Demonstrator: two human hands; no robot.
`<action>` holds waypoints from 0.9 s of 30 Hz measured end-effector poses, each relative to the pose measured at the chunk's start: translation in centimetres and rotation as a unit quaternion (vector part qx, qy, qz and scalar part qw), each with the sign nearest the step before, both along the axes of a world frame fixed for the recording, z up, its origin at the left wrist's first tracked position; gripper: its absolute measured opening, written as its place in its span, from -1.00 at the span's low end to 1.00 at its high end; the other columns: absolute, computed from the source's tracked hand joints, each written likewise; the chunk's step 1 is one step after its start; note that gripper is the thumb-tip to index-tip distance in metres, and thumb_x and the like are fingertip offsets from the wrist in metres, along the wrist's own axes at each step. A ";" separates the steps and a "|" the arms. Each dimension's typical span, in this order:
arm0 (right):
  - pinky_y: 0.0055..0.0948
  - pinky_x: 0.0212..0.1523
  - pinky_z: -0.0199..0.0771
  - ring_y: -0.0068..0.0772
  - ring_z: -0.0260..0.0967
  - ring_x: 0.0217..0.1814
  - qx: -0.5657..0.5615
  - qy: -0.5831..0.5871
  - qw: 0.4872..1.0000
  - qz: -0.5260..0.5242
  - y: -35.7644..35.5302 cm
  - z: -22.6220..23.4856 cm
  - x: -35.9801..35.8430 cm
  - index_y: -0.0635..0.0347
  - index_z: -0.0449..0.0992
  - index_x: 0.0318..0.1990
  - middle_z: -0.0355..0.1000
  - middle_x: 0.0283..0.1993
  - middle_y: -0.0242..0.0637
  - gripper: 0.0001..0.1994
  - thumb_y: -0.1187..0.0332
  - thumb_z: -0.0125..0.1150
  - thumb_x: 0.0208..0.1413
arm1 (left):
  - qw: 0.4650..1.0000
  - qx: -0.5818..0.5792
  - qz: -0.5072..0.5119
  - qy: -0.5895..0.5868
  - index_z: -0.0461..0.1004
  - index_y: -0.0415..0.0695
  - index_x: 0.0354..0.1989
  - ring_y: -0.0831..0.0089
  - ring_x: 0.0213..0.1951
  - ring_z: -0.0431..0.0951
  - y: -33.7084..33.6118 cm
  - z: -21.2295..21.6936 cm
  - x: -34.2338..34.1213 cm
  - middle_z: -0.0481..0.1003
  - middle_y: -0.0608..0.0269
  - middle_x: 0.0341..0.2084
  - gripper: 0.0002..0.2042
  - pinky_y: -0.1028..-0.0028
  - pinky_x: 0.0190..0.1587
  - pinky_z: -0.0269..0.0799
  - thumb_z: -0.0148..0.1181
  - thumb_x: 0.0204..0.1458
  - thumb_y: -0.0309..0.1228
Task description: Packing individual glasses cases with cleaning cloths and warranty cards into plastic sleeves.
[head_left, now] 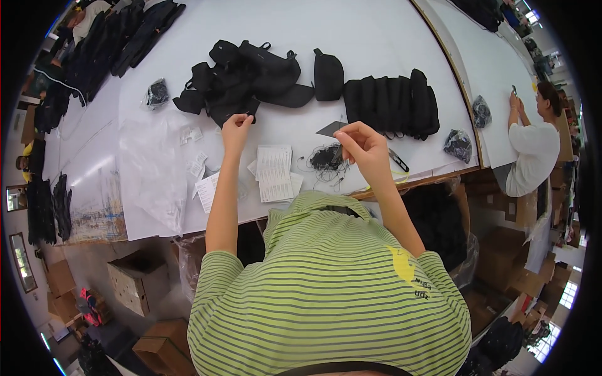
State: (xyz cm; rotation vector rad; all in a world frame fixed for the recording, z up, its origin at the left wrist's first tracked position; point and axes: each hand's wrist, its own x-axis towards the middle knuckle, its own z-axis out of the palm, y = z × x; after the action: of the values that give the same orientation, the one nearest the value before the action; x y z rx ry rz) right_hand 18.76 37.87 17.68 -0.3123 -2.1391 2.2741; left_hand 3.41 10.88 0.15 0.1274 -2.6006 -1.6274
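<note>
My left hand point(236, 135) pinches the near edge of a black fabric pouch point(224, 111) at the front of a loose pile of pouches point(251, 75). My right hand point(365, 148) is raised over the table, thumb and fingers closed on a dark flat tag point(328, 129). Below that hand lies a tangle of thin black strings point(326, 158). White printed slips point(274, 172) are fanned out between my forearms. One black pouch point(328, 75) lies apart from the pile, and beside it several more stand packed in a row point(389, 105).
Black-handled snips point(399, 161) lie right of my right hand. Clear bags with dark contents sit at left point(157, 93) and right point(458, 145). Clear plastic sheeting point(150, 169) covers the left of the white table point(370, 31). Another person point(533, 147) stands at the far right.
</note>
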 end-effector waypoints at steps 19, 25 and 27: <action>-0.54 -0.64 0.08 -0.61 0.09 -0.72 0.235 0.045 0.964 0.118 -3.1 -7.1 -0.9 0.16 0.54 -0.34 0.24 -0.75 -0.40 -0.87 0.33 0.23 -0.02 | 0.939 0.276 -0.128 -0.161 0.55 -0.22 -0.27 0.74 -0.55 0.31 6.7 9.8 13.0 0.44 0.45 -0.61 -0.84 0.68 -0.52 0.15 0.23 -0.06 -0.49; -0.54 -0.63 0.10 -0.59 0.11 -0.70 0.238 0.054 0.966 0.087 -3.8 -6.8 0.8 0.17 0.53 -0.33 0.24 -0.73 -0.37 -0.87 0.35 0.22 -0.02 | 0.965 0.207 -0.103 -0.125 0.55 -0.20 -0.27 0.75 -0.60 0.29 6.3 8.5 13.5 0.41 0.47 -0.65 -0.81 0.70 -0.56 0.13 0.29 -0.10 -0.46; -0.54 -0.63 0.10 -0.60 0.11 -0.70 0.229 0.049 0.969 0.083 -3.7 -7.2 1.4 0.18 0.54 -0.33 0.24 -0.73 -0.37 -0.87 0.35 0.23 -0.02 | 0.968 0.193 -0.106 -0.119 0.56 -0.21 -0.31 0.75 -0.60 0.30 6.5 8.8 13.7 0.43 0.46 -0.65 -0.82 0.70 -0.54 0.14 0.30 -0.11 -0.45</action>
State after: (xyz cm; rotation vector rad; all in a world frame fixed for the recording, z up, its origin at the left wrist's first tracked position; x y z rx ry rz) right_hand 20.12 34.16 10.51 -0.0139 -2.6255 1.7332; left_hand 17.07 17.36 8.97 0.0693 -2.4903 -2.3180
